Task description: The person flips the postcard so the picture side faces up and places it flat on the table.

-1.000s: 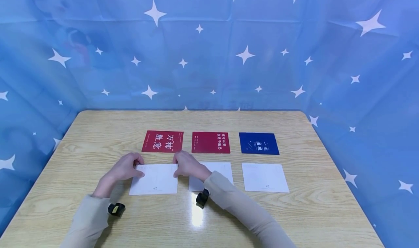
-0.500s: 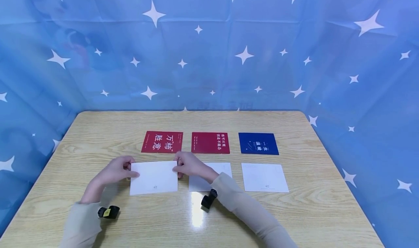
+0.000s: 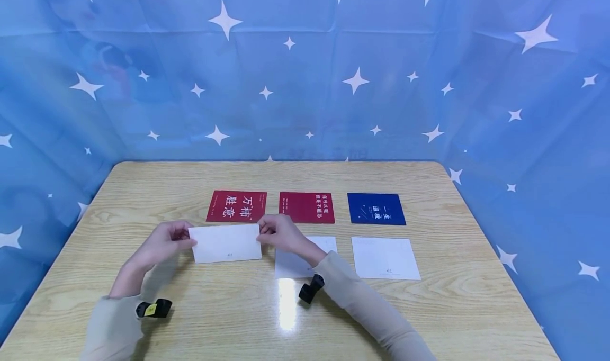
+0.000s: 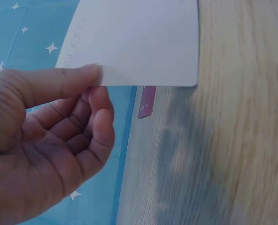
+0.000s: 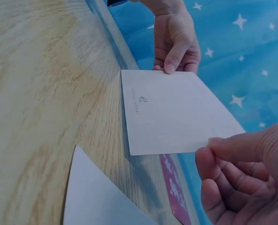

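Observation:
A white postcard (image 3: 226, 244), its printed back facing me, is held up off the table between both hands. My left hand (image 3: 167, 242) pinches its left edge near the top corner, thumb in front and fingers behind, as the left wrist view shows. At the opposite edge my right hand (image 3: 282, 235) pinches the card (image 5: 172, 112) between thumb and index finger. Just beyond it lies a red card (image 3: 236, 205) with large white characters. Under the right forearm, a second white card (image 3: 290, 263) is partly covered.
On the wooden table (image 3: 452, 308) a darker red card (image 3: 307, 207) and a blue card (image 3: 376, 208) continue the back row. Another white card (image 3: 386, 258) lies in front of the blue one. A blue star-patterned curtain (image 3: 305, 86) hangs behind the table.
The white postcard has risen from the table and tilted, its lower edge now clear of where it lay. Both hands have moved with it, the left hand slightly leftward.

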Action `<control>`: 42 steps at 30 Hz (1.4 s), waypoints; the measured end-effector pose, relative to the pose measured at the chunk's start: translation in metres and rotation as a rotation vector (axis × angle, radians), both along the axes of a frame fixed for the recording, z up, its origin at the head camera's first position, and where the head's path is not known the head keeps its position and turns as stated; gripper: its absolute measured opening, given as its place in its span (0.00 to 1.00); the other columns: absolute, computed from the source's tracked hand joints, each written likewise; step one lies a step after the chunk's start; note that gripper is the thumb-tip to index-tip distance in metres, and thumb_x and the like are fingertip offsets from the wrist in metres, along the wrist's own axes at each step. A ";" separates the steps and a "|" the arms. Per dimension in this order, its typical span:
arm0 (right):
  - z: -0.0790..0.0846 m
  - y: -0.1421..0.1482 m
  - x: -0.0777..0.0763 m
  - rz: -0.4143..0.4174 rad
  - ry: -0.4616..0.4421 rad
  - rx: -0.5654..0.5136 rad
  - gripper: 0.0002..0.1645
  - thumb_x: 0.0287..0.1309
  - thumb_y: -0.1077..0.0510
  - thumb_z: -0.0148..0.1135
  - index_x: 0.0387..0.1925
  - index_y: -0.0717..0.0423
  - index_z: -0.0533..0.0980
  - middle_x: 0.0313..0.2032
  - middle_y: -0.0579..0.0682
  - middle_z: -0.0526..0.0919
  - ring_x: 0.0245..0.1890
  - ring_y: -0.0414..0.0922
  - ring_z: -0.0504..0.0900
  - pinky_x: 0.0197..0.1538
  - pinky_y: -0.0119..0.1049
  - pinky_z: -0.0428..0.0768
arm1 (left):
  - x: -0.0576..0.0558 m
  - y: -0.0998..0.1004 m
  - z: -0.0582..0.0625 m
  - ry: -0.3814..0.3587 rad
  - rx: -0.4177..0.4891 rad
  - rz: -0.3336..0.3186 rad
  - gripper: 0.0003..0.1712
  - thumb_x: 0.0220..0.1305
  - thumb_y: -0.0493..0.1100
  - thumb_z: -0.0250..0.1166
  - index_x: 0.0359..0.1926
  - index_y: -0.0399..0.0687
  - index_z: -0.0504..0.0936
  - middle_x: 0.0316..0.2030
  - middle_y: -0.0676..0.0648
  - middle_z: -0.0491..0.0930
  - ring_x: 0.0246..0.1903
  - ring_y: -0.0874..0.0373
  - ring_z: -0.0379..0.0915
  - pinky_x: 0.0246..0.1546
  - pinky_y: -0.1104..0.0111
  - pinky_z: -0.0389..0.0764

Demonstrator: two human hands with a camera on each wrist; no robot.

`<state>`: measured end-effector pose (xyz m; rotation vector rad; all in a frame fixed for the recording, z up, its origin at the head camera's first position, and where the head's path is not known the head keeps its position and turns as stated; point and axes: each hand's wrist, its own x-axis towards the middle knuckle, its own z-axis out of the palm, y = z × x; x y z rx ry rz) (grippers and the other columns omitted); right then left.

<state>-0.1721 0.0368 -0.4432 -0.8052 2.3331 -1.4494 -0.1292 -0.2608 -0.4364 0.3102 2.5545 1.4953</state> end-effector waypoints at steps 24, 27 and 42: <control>0.002 0.006 0.004 -0.074 -0.015 -0.103 0.04 0.52 0.64 0.67 0.32 0.59 0.85 0.30 0.49 0.85 0.24 0.41 0.77 0.27 0.27 0.74 | 0.011 -0.001 0.000 0.127 0.126 0.122 0.04 0.50 0.26 0.67 0.30 0.33 0.84 0.30 0.60 0.81 0.31 0.68 0.74 0.26 0.72 0.76; 0.002 0.006 0.006 -0.079 -0.047 -0.095 0.04 0.52 0.63 0.67 0.32 0.57 0.85 0.30 0.48 0.85 0.25 0.46 0.79 0.28 0.32 0.77 | 0.013 -0.001 -0.001 0.137 0.118 0.130 0.04 0.51 0.27 0.67 0.30 0.34 0.85 0.31 0.60 0.81 0.32 0.68 0.74 0.27 0.74 0.76; -0.003 0.004 0.013 -0.043 -0.031 -0.062 0.07 0.52 0.68 0.65 0.34 0.60 0.85 0.34 0.52 0.86 0.27 0.38 0.78 0.30 0.26 0.75 | 0.024 -0.006 -0.004 0.037 0.105 0.102 0.08 0.57 0.27 0.62 0.38 0.27 0.82 0.34 0.60 0.83 0.30 0.67 0.77 0.28 0.72 0.78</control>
